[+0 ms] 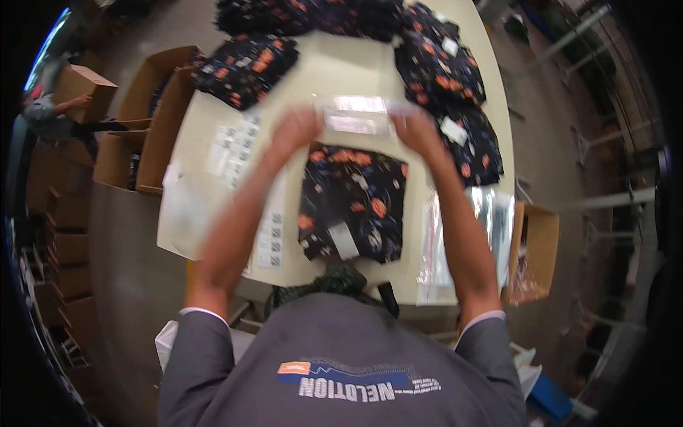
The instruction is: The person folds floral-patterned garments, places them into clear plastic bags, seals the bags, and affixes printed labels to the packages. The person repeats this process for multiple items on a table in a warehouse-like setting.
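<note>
A clear plastic bag (pixel 355 115) is stretched between my two hands above the table. Its left end is in my left hand (pixel 300 127), and my right hand (pixel 415 127) grips the other end; both hands are blurred. Just below the bag, nearer my body, lies a folded black floral garment (pixel 355 200). A white tag (pixel 343 240) rests on the garment's near part. To the right, partly under my right forearm, is a stack of clear plastic bags (pixel 435 251).
More folded floral garments (pixel 448 66) line the table's (pixel 347 64) far and right sides. Sheets of printed labels (pixel 272 235) lie on the left. Cardboard boxes (pixel 165 128) stand at the left, another box (pixel 539 251) at the right. A person (pixel 53 115) carries a carton at far left.
</note>
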Available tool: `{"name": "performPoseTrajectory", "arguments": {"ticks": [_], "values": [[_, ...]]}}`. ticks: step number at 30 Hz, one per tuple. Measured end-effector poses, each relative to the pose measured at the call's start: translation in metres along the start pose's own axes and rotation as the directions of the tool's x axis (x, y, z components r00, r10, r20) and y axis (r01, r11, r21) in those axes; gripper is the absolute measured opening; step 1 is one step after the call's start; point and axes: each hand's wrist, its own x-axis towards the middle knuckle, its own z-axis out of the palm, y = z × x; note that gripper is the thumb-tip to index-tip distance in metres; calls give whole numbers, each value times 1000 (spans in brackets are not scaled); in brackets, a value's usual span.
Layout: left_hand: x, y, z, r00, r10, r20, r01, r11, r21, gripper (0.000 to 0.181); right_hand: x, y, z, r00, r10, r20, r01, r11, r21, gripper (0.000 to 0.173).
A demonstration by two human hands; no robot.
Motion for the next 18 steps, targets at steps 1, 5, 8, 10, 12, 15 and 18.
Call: {"name": "performPoseTrajectory", "arguments": {"ticks": [1, 5, 8, 10, 12, 15, 18], "values": [[31, -17, -20, 998, 28, -57, -8, 947, 320, 23, 32, -9, -24, 999, 34, -13, -34, 999, 4, 41], [101, -32, -113, 936, 63, -346, -22, 992, 121, 19, 74, -20, -92, 985, -134, -110, 97, 951, -294, 25], [53, 22, -98, 960, -280, -26, 264, 929, -258, 34, 29, -10, -39, 853, -325, -408, 242, 940, -241, 29], [20, 40, -44, 942, -309, 132, 334, 818, -469, 68, -5, 3, 7, 966, 23, -259, 37, 974, 224, 40], [18, 49, -2, 896, -255, 363, 413, 779, -471, 69, -27, 34, 58, 982, 133, -131, -109, 978, 176, 44], [6, 53, 43, 869, -214, 446, 472, 631, -615, 69, -45, 46, 101, 980, 200, -17, -192, 957, 220, 43], [-4, 55, 55, 827, -171, 536, 525, 577, -625, 73, -59, 28, 99, 978, 127, 168, -165, 957, 238, 39]]}}
